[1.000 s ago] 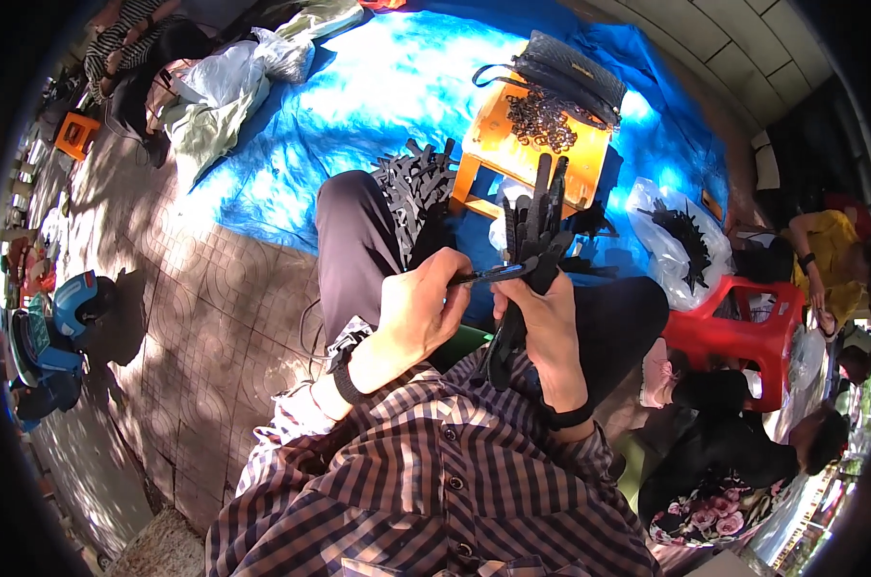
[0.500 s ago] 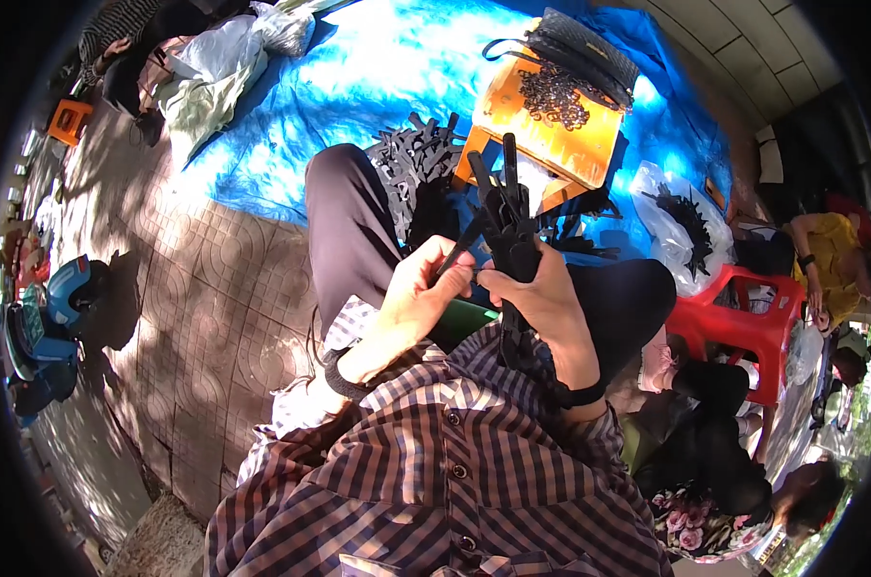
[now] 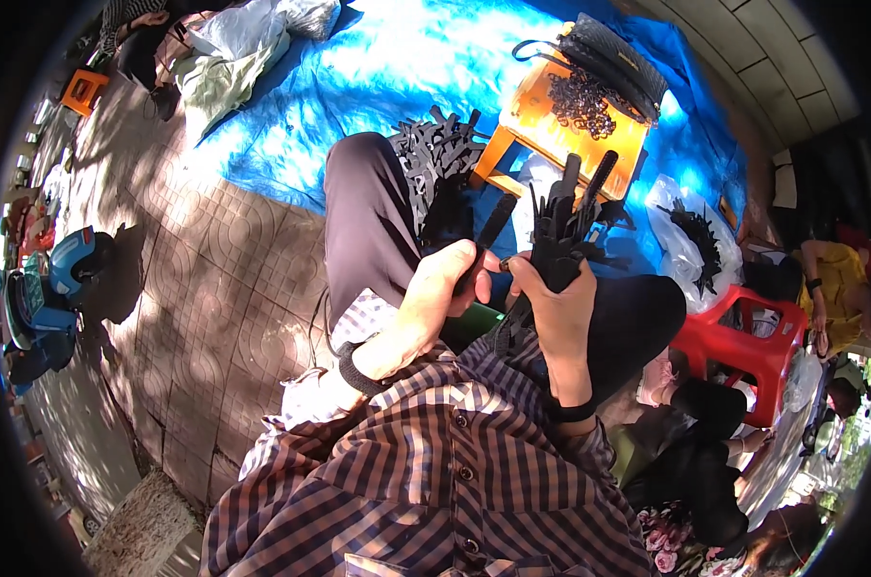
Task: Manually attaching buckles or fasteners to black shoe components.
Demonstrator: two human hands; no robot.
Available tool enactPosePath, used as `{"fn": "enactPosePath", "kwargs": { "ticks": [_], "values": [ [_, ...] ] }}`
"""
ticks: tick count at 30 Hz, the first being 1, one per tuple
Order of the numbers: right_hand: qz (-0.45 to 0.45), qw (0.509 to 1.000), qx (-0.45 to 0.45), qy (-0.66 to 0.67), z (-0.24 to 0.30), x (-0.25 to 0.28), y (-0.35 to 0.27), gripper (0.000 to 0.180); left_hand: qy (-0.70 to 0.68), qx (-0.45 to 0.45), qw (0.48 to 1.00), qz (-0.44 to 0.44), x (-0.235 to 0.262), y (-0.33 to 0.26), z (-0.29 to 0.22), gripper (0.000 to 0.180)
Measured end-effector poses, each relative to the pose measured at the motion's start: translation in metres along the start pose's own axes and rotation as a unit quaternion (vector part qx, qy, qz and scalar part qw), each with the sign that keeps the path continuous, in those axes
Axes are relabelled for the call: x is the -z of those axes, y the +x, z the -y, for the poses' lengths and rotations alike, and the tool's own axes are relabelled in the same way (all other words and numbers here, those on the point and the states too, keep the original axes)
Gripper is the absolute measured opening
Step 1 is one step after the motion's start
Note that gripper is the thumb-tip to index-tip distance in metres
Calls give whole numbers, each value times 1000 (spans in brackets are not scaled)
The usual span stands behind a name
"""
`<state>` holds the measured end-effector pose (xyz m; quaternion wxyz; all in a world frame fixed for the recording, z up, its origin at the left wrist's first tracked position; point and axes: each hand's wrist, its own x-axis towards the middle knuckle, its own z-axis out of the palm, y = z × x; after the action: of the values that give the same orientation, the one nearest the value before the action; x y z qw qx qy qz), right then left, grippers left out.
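Note:
My left hand (image 3: 442, 290) is closed round a single black strap (image 3: 496, 220), whose free end sticks up past the fingers. Close beside it, my right hand (image 3: 562, 313) grips a thick bundle of black straps (image 3: 554, 252), fanned out at the top and hanging below the palm. The fingertips of both hands almost meet; any small part between them is too small to make out. Beyond my left knee lies a heap of similar black straps (image 3: 433, 159). An orange stool (image 3: 534, 108) ahead carries a pile of small dark rings (image 3: 581, 104) and a black pouch (image 3: 613, 67).
A blue tarp (image 3: 291, 144) spreads ahead over the paved ground (image 3: 233, 288). To the right are a clear plastic bag (image 3: 668, 207) with black pieces and a red stool (image 3: 733, 327). People sit at the right, one in a yellow top (image 3: 836, 288). A blue scooter (image 3: 46, 308) stands left.
The strap in my left hand now stands apart from the bundle, tilted to the right. The bundle in my right hand leans further right. The whole view has shifted slightly.

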<state>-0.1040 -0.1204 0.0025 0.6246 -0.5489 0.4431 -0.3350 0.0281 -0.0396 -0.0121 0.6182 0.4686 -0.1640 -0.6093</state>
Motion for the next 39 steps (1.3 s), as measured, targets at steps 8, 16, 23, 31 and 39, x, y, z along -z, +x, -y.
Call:
{"fn": "enactPosePath", "kwargs": {
  "ticks": [8, 16, 23, 31, 39],
  "values": [
    [-5, 996, 22, 83, 51, 25, 2, 12, 284, -191, 939, -33, 10, -7, 8, 12],
    [105, 992, -63, -13, 43, 29, 10, 30, 248, -95, 961, 80, 12, -14, 1, 16],
    [208, 967, -143, 19, 33, 31, 8, 26, 184, 10, 974, 133, 19, -18, -1, 17],
    [192, 970, -150, -8, 12, 19, 7, 24, 183, -39, 978, 87, 4, -21, 3, 23],
    [134, 978, -100, 125, -1, 32, 6, 19, 187, -109, 973, 77, 7, -18, 10, 22]
  ]
}}
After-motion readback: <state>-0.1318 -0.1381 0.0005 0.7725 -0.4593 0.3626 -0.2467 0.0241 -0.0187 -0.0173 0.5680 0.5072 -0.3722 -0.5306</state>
